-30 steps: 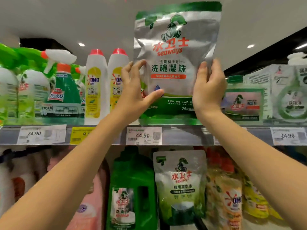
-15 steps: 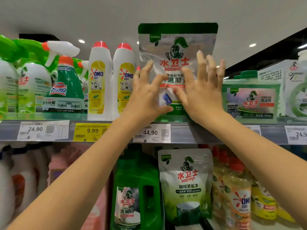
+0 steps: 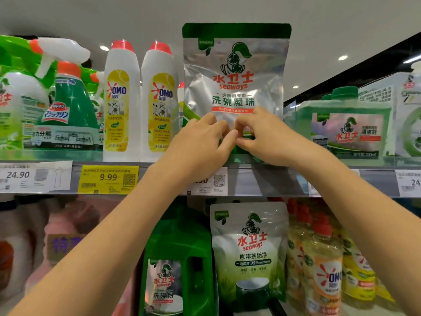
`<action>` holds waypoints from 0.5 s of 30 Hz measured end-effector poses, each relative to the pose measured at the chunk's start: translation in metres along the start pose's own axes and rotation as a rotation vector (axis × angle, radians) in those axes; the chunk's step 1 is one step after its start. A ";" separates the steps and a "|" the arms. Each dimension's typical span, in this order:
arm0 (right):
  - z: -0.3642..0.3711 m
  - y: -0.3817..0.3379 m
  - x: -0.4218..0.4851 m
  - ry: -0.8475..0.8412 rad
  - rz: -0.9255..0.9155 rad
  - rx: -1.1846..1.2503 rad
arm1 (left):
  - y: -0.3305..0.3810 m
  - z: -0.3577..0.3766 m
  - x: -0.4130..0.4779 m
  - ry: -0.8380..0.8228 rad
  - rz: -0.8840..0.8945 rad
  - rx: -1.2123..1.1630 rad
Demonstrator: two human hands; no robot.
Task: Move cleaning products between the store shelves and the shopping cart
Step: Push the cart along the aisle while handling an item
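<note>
Standing upright on the top shelf point(image 3: 262, 179) — green seal uppermost — the silver pouch point(image 3: 234, 71) has left hand point(image 3: 200, 142) and right hand point(image 3: 264, 137) pinching its lower front.

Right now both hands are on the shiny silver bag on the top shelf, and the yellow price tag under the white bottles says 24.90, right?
Almost. The head view shows the left hand and right hand on the silver bag on the top shelf, but the yellow price tag under the white bottles says 9.99. The 24.90 is on the white tag further left.
</note>
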State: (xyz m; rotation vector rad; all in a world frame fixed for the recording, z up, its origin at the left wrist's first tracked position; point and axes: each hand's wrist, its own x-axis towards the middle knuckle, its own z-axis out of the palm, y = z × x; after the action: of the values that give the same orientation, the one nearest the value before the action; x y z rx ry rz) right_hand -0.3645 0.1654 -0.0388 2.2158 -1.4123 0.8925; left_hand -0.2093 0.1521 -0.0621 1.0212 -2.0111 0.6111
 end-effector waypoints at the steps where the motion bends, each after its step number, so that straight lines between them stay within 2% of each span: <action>1: 0.000 0.001 0.002 -0.014 0.012 0.003 | 0.000 0.000 0.002 -0.012 -0.006 0.009; 6: 0.006 0.005 0.001 -0.004 0.039 0.098 | 0.000 0.000 -0.001 -0.042 -0.012 0.028; 10: 0.007 0.004 -0.007 0.097 0.038 0.191 | 0.002 -0.005 -0.003 -0.091 -0.034 -0.002; 12: 0.004 0.003 -0.014 0.189 0.018 0.275 | 0.004 -0.006 -0.006 -0.038 -0.040 -0.120; 15: 0.001 -0.005 -0.031 0.303 -0.085 0.352 | 0.004 -0.009 -0.016 0.169 -0.018 -0.311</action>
State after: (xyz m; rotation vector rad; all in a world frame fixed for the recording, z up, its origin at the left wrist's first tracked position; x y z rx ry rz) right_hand -0.3689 0.1879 -0.0609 2.2351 -1.0791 1.4683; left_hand -0.2032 0.1681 -0.0701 0.7741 -1.8733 0.3474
